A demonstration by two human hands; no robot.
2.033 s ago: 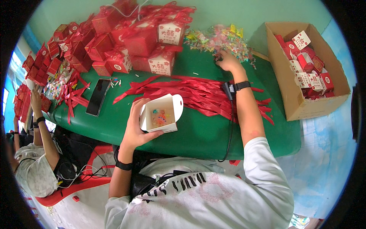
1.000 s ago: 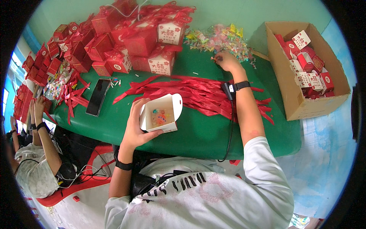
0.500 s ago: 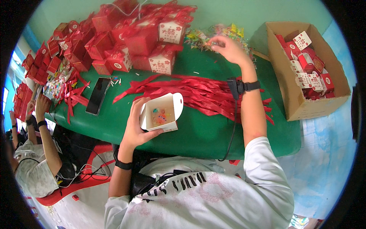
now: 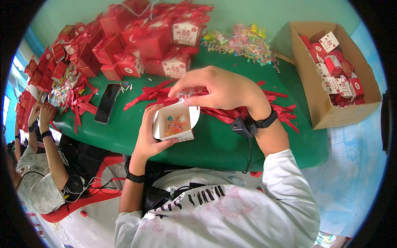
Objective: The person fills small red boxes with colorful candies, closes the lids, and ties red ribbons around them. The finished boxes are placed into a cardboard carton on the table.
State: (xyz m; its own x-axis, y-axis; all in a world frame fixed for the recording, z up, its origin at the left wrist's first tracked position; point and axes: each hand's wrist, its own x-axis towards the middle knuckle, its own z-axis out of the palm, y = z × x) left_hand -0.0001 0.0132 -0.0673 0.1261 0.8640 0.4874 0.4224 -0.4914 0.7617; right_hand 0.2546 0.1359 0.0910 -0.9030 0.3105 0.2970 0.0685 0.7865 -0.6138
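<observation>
My left hand (image 4: 148, 138) is closed round a small white paper box (image 4: 188, 135), its top flaps spread and its mouth facing up. Inside lie a few wrapped candies (image 4: 174, 125) in orange, clear and green. Just above the box's far rim, my right hand (image 4: 215, 87) pinches a clear-wrapped candy (image 4: 186, 94) between thumb and fingers. Beneath that forearm, a bundle of red ribbons (image 4: 153, 94) stretches across the green tabletop, partly hidden by the hand. Farther back sits a loose heap of wrapped candies (image 4: 240, 41).
Stacked red gift boxes (image 4: 155, 43) crowd the back left. A black phone (image 4: 107, 103) lies left of the ribbons. On the right stands an open cardboard carton (image 4: 343, 113) holding red and white boxes. At far left, a co-worker's hands (image 4: 43, 113) work beside another candy pile (image 4: 64, 93).
My right hand has come from the candy heap at the back toward me, down to the box's rim, with candy in its fingers. My left hand and the box have hardly moved.
</observation>
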